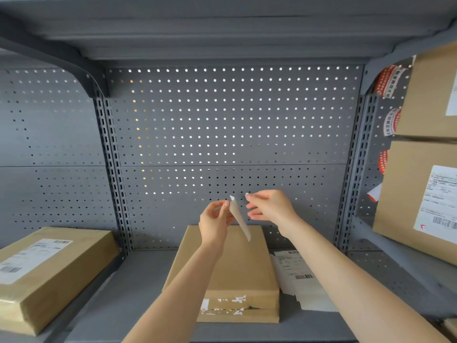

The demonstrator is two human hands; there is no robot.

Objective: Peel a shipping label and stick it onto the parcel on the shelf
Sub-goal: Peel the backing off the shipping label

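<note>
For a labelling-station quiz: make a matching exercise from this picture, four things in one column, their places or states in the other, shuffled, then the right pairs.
Things
1. label
2. centre parcel
3. left parcel
4. stack of label sheets

Places or states
A. lies flat on the shelf, right of the centre parcel
B. held edge-on in the air by the left hand, the right hand open beside it
C. bare brown top, torn paper scraps on its front edge
D. already has a printed label on top

Pairs: 1-B, 2-C, 3-D, 4-A
</note>
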